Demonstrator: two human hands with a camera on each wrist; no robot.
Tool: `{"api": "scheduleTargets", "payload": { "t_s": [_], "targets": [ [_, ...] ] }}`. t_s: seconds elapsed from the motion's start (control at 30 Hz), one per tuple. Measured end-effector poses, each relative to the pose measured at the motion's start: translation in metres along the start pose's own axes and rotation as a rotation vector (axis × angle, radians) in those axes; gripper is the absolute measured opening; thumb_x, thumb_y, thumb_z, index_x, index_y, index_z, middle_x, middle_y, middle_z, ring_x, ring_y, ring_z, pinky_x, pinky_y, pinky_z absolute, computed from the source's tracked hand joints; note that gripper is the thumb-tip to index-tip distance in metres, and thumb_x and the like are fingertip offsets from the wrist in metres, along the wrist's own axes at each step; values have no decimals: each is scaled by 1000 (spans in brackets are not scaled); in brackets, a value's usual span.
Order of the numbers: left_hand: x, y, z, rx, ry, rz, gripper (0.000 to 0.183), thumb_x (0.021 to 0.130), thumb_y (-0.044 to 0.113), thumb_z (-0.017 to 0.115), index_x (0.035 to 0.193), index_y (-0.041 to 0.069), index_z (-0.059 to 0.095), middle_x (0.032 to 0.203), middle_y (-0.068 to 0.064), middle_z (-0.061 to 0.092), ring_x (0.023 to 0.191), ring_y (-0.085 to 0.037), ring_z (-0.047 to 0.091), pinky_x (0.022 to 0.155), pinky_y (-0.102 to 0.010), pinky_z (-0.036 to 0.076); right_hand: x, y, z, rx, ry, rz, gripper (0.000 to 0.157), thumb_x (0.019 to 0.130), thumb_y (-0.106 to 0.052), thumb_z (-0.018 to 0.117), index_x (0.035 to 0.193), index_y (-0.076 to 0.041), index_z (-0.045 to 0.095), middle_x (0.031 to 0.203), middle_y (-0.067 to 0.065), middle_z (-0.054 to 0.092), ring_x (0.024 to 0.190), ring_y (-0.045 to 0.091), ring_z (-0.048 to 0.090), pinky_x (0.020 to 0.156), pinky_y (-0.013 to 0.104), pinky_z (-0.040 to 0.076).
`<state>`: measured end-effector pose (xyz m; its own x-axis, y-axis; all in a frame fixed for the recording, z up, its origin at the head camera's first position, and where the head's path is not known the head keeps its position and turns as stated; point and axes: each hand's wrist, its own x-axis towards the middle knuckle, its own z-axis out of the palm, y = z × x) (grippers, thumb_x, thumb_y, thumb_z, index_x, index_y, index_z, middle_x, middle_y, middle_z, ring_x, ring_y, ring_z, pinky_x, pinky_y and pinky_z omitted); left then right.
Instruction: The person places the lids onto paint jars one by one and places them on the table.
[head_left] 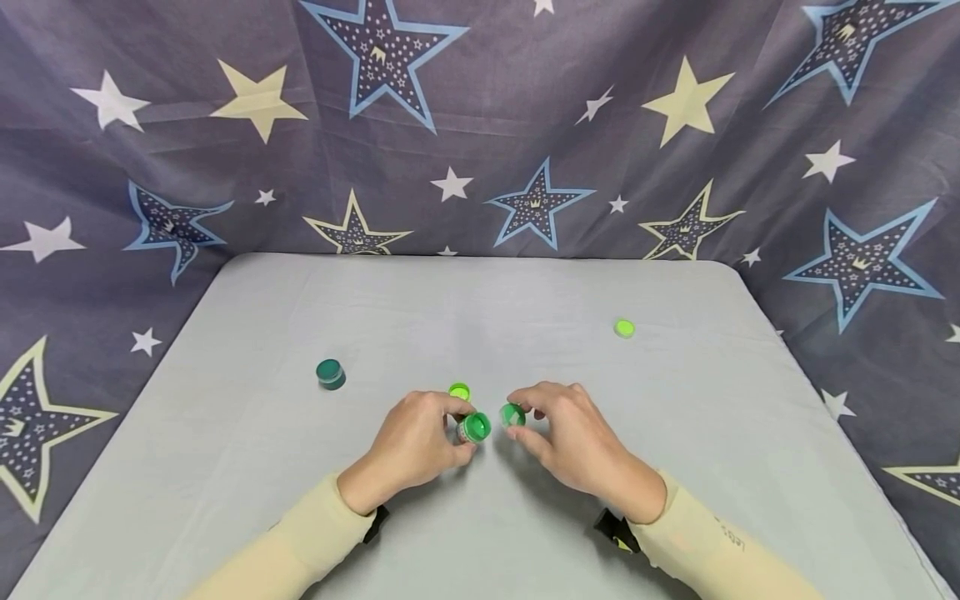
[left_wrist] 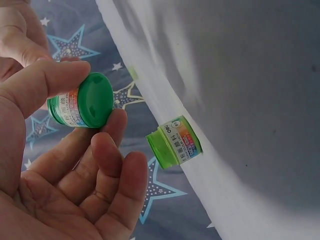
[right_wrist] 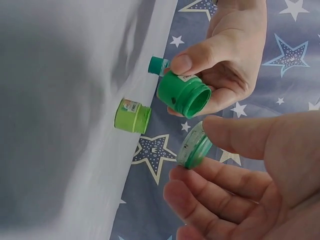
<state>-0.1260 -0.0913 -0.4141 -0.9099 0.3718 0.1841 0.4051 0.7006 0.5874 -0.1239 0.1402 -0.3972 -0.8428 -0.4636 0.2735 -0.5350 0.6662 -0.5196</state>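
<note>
My left hand (head_left: pixel 415 439) pinches a small green paint jar (head_left: pixel 476 427) between thumb and fingers. The jar is uncapped, with its mouth tilted toward my right hand; the left wrist view shows its green base and printed label. My right hand (head_left: pixel 576 435) holds a clear, green-tinted lid (right_wrist: pixel 194 145) by its edge, a short gap from the jar's mouth. Just behind the left fingers stands a lime-green paint jar (left_wrist: pixel 176 142) on the table, also without a lid. Part of it is hidden by the left hand in the head view.
To the left on the grey-covered table (head_left: pixel 225 467) sits a dark teal jar (head_left: pixel 331 374) with its lid on. A lime-green lid (head_left: pixel 625 328) lies at the back right. Behind the table hangs a star-patterned cloth (head_left: pixel 480 125).
</note>
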Motion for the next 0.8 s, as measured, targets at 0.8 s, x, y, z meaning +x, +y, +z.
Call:
{"api": "scheduleTargets", "payload": {
  "t_s": [0.8],
  "targets": [
    [1,4,8,2,-31,20,27,70,11,91,94,17,82,81,13,69,59,-4,48,51,-23,42,-2,-8,7,55,-28,-50,30,87,-19,84,115,-12,75,108,-5,74,87,16,63,80,33,43]
  ]
}}
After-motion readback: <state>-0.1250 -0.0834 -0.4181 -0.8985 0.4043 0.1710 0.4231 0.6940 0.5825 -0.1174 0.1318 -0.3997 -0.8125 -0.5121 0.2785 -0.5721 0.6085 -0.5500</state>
